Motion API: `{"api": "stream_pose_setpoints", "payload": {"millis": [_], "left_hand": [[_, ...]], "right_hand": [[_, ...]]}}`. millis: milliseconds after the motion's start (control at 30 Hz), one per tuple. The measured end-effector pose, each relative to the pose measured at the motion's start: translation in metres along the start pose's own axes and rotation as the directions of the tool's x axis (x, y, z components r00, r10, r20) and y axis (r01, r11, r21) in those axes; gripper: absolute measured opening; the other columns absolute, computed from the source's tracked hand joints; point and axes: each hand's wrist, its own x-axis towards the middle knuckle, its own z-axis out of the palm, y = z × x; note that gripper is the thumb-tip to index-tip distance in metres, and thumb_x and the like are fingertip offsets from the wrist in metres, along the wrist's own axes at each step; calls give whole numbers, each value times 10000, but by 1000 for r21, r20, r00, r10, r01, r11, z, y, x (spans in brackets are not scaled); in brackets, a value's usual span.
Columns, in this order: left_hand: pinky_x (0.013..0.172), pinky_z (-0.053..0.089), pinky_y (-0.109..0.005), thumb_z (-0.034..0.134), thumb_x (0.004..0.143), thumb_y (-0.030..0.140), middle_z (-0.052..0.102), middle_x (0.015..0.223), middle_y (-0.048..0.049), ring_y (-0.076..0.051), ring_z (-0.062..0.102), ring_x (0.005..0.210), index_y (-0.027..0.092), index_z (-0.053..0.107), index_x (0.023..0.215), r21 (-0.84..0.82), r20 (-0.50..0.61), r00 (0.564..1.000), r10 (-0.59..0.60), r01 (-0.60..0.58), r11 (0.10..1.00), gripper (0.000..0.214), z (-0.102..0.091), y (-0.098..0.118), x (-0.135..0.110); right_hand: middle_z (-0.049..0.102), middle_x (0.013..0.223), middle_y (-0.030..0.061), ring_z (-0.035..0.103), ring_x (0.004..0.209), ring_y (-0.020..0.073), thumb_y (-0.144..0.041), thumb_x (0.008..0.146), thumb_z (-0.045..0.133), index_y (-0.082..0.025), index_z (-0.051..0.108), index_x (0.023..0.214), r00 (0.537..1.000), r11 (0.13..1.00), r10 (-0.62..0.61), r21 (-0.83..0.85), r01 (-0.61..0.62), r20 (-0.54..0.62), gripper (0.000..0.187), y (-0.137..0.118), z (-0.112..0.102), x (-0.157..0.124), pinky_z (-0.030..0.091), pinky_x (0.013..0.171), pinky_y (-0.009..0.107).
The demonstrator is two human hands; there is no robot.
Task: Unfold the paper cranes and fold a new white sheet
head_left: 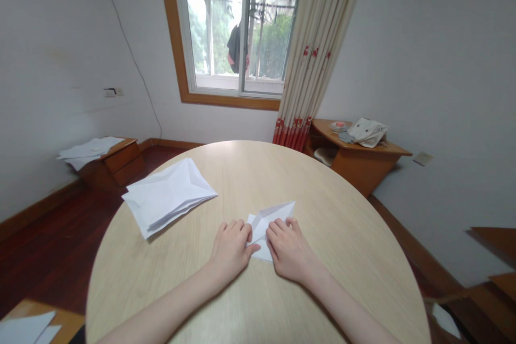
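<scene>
A folded white sheet of paper [271, 219], pointed at its far right end, lies on the round light wooden table [258, 177]. My left hand [230, 250] presses on its near left part, fingers curled and thumb laid over the paper. My right hand [287, 247] rests on its near right part with fingers bent, pinching the fold. Both hands hold the sheet against the tabletop.
A stack of folded white papers [167, 196] lies on the table's left side. A low wooden cabinet [110, 161] with papers stands at the left wall, a wooden side table [357, 158] with a bag at the right. Window and curtain behind.
</scene>
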Motion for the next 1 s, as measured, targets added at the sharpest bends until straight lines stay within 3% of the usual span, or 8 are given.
{"api": "stream_pose_setpoints", "payload": {"millis": [233, 500, 833, 1000], "left_hand": [[760, 313, -330, 696, 821, 324, 603, 886, -14, -211, 566, 903, 215, 641, 829, -90, 36, 999, 25, -21, 996, 123, -1, -6, 3], [793, 297, -339, 704, 812, 247, 562, 933, 0, -195, 527, 941, 250, 670, 846, -194, 51, 981, 185, -172, 966, 47, -2, -23, 10], [975, 273, -498, 719, 790, 326, 428, 1309, -60, -312, 364, 1199, 304, 705, 929, -200, -41, 960, 278, -280, 939, 142, 5, -30, 9], [1016, 241, -553, 667, 833, 350, 362, 1430, -30, -322, 335, 1242, 414, 691, 1056, -132, -24, 948, 317, -317, 939, 233, 3, -30, 7]], "right_hand": [[621, 871, 76, 494, 864, 229, -118, 822, 488, -164, 569, 832, 1000, 1000, -7, 3, 7, -1, 94, 1, 1, 0, 251, 845, 393], [628, 895, 80, 502, 907, 235, -115, 822, 489, -169, 559, 844, 1000, 1000, -6, 29, 6, 4, 91, 2, 1, 0, 248, 880, 401], [642, 986, 75, 491, 1067, 237, -127, 852, 504, -189, 552, 903, 999, 992, -9, 126, 15, -49, 94, 9, 2, 0, 239, 954, 399], [631, 1088, 72, 469, 1126, 226, -141, 852, 534, -192, 548, 961, 993, 987, 3, 158, 17, -122, 121, 14, 7, 0, 236, 982, 388]]}}
